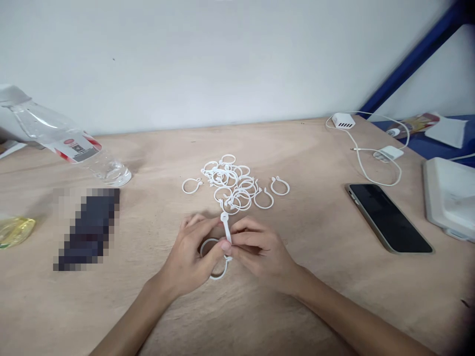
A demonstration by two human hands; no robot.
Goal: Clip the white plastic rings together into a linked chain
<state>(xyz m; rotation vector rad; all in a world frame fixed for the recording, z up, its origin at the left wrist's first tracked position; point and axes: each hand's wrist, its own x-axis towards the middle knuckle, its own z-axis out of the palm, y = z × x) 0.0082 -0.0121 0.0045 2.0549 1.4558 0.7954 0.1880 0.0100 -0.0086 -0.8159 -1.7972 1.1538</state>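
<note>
A white plastic curtain ring [227,230] is pinched between my two hands, turned edge-on with its small eyelet upward. My left hand [195,252] has its thumb and fingers closed on the ring's left side. From the right, my right hand [261,249] grips the same ring with thumb and fingertips. Below them another white ring [218,278] shows partly, its middle hidden by my left thumb. Just beyond my fingertips, a loose pile of similar white rings [237,190] lies on the wooden table [156,198], with a few rings apart at its sides.
On the left are a clear plastic bottle [74,136], a pixelated dark object [89,227] and a yellowish clear wrapper [17,231]. To the right lie a phone [389,217], a white charger [343,120] with cable, and a white box-like object [451,198]. A wall [222,69] closes off the back.
</note>
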